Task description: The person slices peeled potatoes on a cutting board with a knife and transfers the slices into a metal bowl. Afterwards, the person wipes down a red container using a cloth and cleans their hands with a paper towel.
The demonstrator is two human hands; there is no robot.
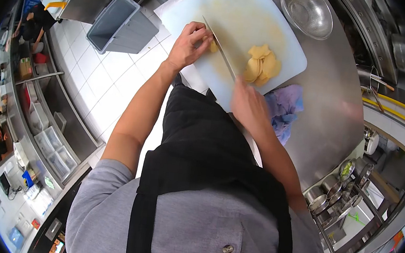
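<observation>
The left hand's (189,46) curled grip pins a small yellow piece (213,46) just beside the long steel knife (224,56) slanting from the closed right hand (249,103).

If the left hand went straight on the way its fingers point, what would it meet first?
The knife's blade, just beside the fingers of the left hand; whether they already touch is unclear from this overhead view.

The apron (200,146) is black, the shirt (203,224) grey, the slices (261,66) yellow, the cloth (284,109) purple and blue.
</observation>
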